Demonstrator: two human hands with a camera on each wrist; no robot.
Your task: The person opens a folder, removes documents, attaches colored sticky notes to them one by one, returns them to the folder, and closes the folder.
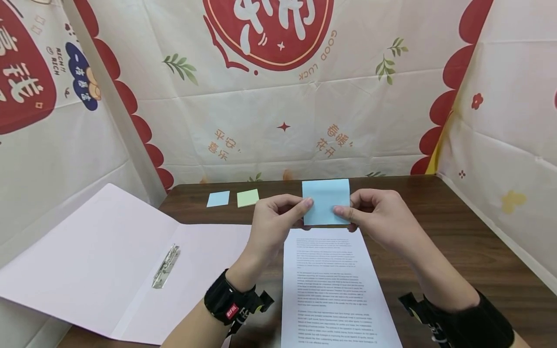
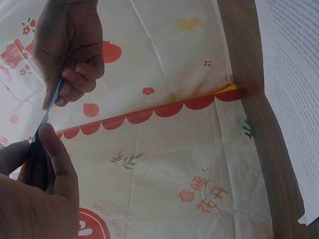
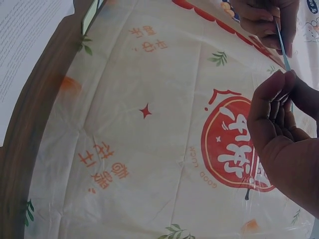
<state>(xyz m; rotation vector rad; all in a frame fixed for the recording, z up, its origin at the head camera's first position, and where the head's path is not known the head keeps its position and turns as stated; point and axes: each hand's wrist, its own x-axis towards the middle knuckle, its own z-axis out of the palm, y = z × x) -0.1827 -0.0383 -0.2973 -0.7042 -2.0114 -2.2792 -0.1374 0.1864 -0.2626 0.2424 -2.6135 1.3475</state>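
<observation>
A square light-blue sticky note (image 1: 326, 193) is held up above the top edge of a printed sheet (image 1: 330, 290). My left hand (image 1: 276, 222) pinches its left edge between thumb and fingers. At its right side, my right hand (image 1: 385, 217) pinches the note, with the thumb lying across its lower face. Both wrist views show the note nearly edge-on: a thin blue strip (image 2: 54, 99) in the left one and a blue sliver (image 3: 282, 47) in the right one. Whether it is one note or a thin pad, I cannot tell.
An open white folder (image 1: 87, 261) with a metal clip (image 1: 166, 266) lies at the left. Behind it, a blue sticky note (image 1: 218, 198) and a green one (image 1: 247, 198) lie on the dark wooden table (image 1: 461, 246). A printed cloth (image 1: 270, 106) hangs around the table.
</observation>
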